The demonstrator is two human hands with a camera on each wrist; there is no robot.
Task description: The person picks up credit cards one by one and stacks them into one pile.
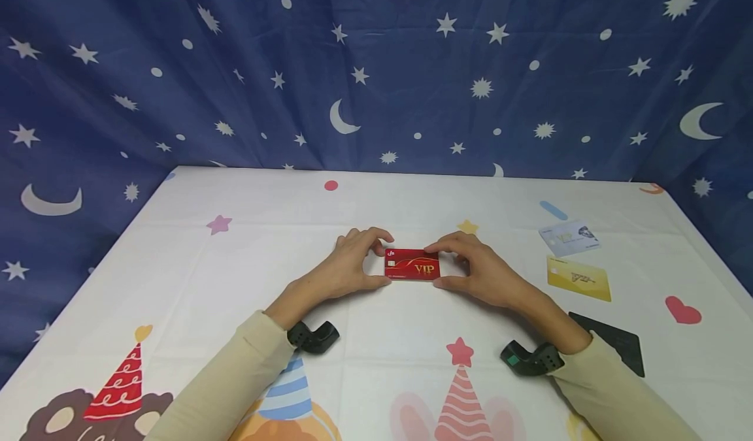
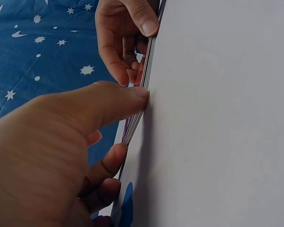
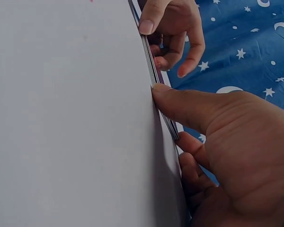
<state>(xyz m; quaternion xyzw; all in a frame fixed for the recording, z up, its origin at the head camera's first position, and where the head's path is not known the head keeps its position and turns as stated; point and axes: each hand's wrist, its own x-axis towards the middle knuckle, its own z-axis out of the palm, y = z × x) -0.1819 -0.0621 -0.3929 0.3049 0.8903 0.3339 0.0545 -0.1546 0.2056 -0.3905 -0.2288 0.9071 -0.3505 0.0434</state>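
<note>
A red VIP card (image 1: 412,264) lies on top of a thin stack of cards (image 2: 145,71) at the middle of the table. Several card edges show in both wrist views. At the stack's left end, my left hand (image 1: 347,268) pinches it, thumb at the near corner and fingers at the far one. My right hand (image 1: 479,268) grips the opposite end the same way, its index fingertip at the far edge. Seen from the right wrist, the stack (image 3: 151,61) sits low against the tabletop between both thumbs.
To the right lie a silver card (image 1: 568,238), a gold card (image 1: 579,277) and a black card (image 1: 623,343), the last partly hidden under my right forearm. A white printed cloth (image 1: 194,277) covers the table. Behind hangs a blue star-patterned curtain (image 1: 400,55).
</note>
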